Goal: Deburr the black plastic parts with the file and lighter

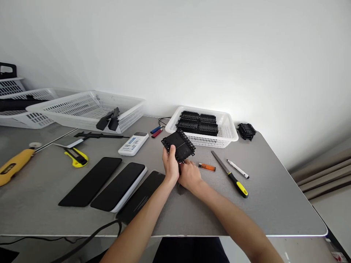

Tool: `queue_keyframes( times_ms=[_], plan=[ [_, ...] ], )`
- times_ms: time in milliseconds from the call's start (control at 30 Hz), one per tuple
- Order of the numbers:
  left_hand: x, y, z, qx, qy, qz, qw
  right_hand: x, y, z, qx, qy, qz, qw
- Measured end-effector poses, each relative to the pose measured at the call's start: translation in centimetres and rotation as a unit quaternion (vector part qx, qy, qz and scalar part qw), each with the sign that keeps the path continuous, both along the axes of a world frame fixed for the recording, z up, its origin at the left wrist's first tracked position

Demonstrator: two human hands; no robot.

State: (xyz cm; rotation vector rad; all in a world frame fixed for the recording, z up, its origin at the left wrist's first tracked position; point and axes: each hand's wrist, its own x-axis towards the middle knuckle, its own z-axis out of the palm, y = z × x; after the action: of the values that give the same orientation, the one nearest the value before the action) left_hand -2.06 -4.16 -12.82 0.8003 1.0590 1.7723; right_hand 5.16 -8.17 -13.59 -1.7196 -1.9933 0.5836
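Note:
My left hand (171,163) is closed on a black plastic plate with toothed edges (179,144), its thumb lying on the face. The plate is tilted up above the table, and a thin line crosses its middle. Just below the plate's lower edge, my right hand (190,174) is closed with its fingers curled. A dark piece shows between the hands and under the right one, but I cannot make out what it is. Similar black toothed plates (197,124) lie in a white plastic basket (211,141) behind my hands.
More black toothed parts (246,130) sit at the back right. Right of my hands lie an orange lighter (207,167), a file (230,175) and a marker (238,169). Phones (118,186), a white device (133,144), a utility knife (76,157) and another basket (93,104) are left.

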Motion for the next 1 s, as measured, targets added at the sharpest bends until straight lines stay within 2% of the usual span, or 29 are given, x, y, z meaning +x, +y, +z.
queue_keyframes(
  times_ms=[133, 300, 400, 533, 600, 733, 833, 900, 1000],
  plan=[
    [0.0, 0.1, 0.1, 0.011, -0.016, 0.006, 1.0, 2.0, 0.6, 0.1, 0.006, 0.061, -0.027, 0.998],
    [0.2, -0.2, 0.5, 0.017, 0.01, -0.04, 0.999, 8.8, 1.8, 0.9, 0.039, 0.193, -0.05, 0.979],
    [0.5, -0.6, 0.7, 0.018, 0.026, -0.091, 0.995, 11.1, 1.9, 0.7, 0.068, 0.257, -0.083, 0.961],
    [1.2, -1.1, 0.2, 0.006, 0.054, -0.196, 0.979, 10.7, 1.1, -0.4, 0.134, 0.342, -0.085, 0.926],
    [1.5, -1.3, -0.1, -0.021, 0.028, -0.254, 0.967, 10.2, 0.6, -0.7, 0.169, 0.333, -0.078, 0.924],
    [1.7, -1.6, -0.3, -0.091, -0.087, -0.376, 0.918, 10.2, -0.1, -0.5, 0.191, 0.252, -0.043, 0.948],
    [1.5, -1.7, 0.1, -0.119, -0.15, -0.416, 0.889, 10.9, -0.2, 0.1, 0.202, 0.211, -0.009, 0.956],
    [1.3, -1.7, 0.3, -0.117, -0.181, -0.425, 0.879, 11.3, -0.2, 0.7, 0.226, 0.199, -0.036, 0.953],
    [1.2, -1.8, 0.4, -0.109, -0.208, -0.436, 0.869, 11.6, -0.2, 1.8, 0.292, 0.176, -0.119, 0.932]
  ],
)
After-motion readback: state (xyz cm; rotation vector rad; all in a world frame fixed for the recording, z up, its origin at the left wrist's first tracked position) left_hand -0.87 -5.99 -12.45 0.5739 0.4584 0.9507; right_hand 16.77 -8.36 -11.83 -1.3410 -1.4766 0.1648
